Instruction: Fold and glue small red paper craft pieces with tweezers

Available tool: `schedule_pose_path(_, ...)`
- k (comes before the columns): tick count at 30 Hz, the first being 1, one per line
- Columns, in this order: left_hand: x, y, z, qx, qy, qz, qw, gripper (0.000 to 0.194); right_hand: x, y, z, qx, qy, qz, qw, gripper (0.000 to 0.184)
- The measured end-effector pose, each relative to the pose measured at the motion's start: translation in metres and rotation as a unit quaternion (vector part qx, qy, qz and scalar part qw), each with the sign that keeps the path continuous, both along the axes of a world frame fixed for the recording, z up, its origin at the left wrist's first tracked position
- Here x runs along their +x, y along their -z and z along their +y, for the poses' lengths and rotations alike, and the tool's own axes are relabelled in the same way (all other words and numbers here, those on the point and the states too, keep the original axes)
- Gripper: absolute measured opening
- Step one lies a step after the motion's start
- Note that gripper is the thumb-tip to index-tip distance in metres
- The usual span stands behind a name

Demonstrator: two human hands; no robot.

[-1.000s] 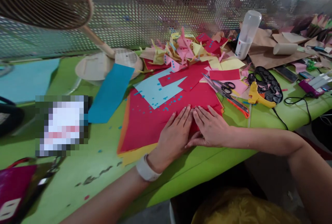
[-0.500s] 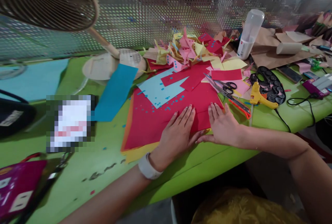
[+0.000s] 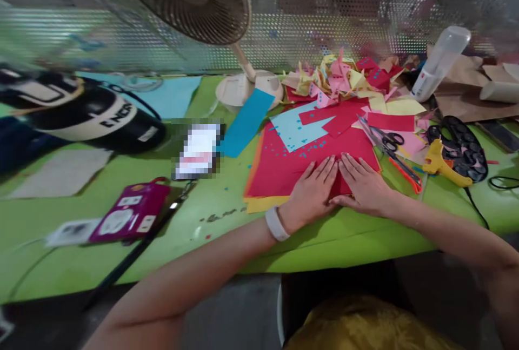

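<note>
My left hand (image 3: pixel 311 194) lies flat on the front part of a stack of red paper (image 3: pixel 279 174), fingers stretched out. Beside it, my right hand (image 3: pixel 363 187) is flat on the same paper, its fingertips close to those of the left. Behind the hands a light blue sheet (image 3: pixel 298 131) rests on the red paper, with small blue paper bits around it. Cut red pieces (image 3: pixel 344 118) overlap that sheet. Orange and yellow paper (image 3: pixel 259 205) shows under the stack's edge. Scissors (image 3: pixel 389 138) and an orange cutter (image 3: pixel 407 174) lie right of the stack.
A yellow glue gun (image 3: pixel 444 163) and a black palette (image 3: pixel 462 147) are at the right. Behind stand a fan (image 3: pixel 249 88), a heap of paper scraps (image 3: pixel 338 77) and a clear bottle (image 3: pixel 441 64). Leftward are a blue strip (image 3: pixel 249 123), a phone (image 3: pixel 198 150), a magenta box (image 3: pixel 132 212) and a black flask (image 3: pixel 109 115).
The view has swung left, bringing the flask and the whole magenta box into sight. My right hand has come closer to my left; both stay flat on the red paper.
</note>
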State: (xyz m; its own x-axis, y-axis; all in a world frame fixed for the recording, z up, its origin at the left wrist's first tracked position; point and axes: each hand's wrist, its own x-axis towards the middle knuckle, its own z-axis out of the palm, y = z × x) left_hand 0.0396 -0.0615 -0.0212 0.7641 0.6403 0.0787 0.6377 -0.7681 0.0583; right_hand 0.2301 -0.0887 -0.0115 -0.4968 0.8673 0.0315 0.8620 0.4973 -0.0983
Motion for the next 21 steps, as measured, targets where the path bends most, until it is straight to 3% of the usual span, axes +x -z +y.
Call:
schedule_pose_path(7,0.005,-0.009,-0.004,-0.024,-0.033,0.031,0.999,0.08,0.005,-0.01,0.001,-0.02,0.002,-0.033,0.999,0.097)
schedule_pose_path(14,-0.024,-0.002,-0.006,0.006,-0.087,-0.011,0.996,0.102,0.004,-0.013,0.003,-0.045,0.001,-0.06,0.997,0.096)
schedule_pose_path(21,-0.034,-0.003,-0.005,0.004,-0.097,-0.004,0.995,0.101,0.019,-0.011,0.009,-0.036,0.007,-0.064,0.997,0.093)
